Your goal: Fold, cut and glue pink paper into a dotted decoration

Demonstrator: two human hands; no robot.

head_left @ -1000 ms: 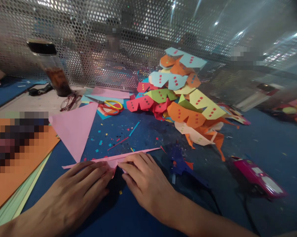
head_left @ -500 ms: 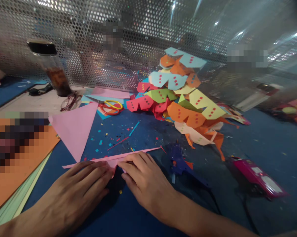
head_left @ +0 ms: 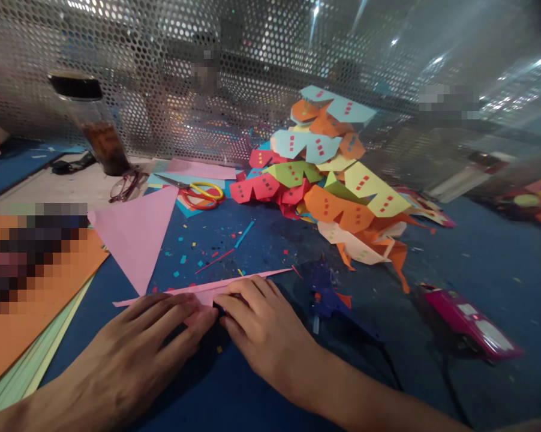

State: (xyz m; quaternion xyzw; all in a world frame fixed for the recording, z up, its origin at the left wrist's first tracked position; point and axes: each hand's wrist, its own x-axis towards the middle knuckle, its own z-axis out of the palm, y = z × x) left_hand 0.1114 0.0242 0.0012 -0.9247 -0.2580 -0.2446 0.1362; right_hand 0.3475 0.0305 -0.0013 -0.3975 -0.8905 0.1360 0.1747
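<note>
The left hand (head_left: 140, 342) and right hand (head_left: 270, 342) press a folded strip of pink paper (head_left: 203, 293) onto the blue surface (head_left: 198, 396), fingers bent over it and almost meeting. Just beyond lies a flat pink paper triangle (head_left: 138, 234); to the right, a dark-blue glue gun (head_left: 333, 300).
</note>
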